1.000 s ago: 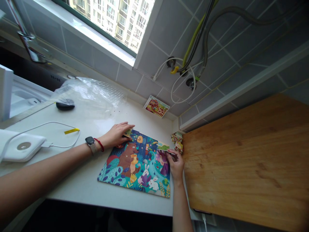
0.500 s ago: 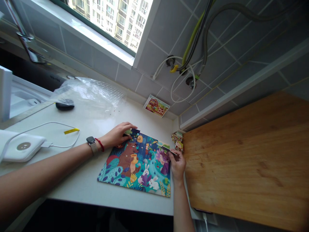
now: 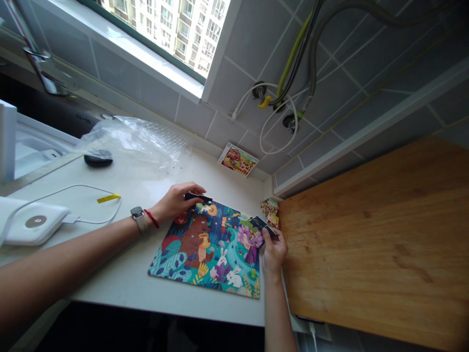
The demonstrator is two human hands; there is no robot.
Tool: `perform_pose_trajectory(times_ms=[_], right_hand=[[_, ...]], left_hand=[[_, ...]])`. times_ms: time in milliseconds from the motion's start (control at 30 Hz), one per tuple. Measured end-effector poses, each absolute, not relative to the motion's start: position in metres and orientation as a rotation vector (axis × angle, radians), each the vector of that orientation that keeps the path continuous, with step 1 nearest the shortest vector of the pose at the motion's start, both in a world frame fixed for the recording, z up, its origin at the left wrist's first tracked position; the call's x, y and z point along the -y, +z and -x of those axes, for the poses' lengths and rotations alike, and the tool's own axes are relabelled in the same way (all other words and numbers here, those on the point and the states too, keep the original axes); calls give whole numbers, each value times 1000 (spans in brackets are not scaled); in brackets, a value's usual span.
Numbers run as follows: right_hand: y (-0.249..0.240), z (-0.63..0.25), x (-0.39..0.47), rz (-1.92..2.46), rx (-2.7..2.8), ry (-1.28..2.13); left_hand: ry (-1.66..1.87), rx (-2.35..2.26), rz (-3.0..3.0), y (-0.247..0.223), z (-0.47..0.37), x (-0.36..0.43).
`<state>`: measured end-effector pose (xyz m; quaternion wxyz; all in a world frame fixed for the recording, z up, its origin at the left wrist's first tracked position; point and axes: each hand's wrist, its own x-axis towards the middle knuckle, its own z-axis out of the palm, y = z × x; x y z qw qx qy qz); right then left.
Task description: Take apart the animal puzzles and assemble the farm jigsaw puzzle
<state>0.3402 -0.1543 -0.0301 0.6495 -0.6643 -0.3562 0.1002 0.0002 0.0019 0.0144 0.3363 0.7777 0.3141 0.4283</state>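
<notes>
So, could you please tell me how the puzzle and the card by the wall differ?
The puzzle lies flat, while the card leans at a slant. The puzzle is much larger than the card. The puzzle is mostly blue and green; the card, mainly red and yellow. Both carry colourful illustrations.

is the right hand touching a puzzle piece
Touching: the head view shows the right hand pinching a dark puzzle piece, its thumb over one edge.

A bright window (image 3: 172, 29) sits in the grey tiled wall (image 3: 252, 46).
</notes>
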Motion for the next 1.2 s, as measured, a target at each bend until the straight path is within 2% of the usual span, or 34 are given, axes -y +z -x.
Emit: perform_pose_trajectory(times_ms=[167, 333, 600, 833, 1200], right_hand=[[-29, -339, 150, 1509, 834, 244], [-8, -321, 139, 1490, 925, 302], [24, -235, 105, 1380, 1082, 720], [8, -203, 73, 1364, 1124, 748], [-11, -197, 76, 1388, 1157, 801]], left_hand=[[1149, -930, -1890, 14, 0, -4], [1095, -932, -1786, 11, -1, -9], [987, -904, -1651, 9, -3, -10], [976, -864, -1653, 7, -6, -9], [867, -867, -1816, 15, -3, -5]])
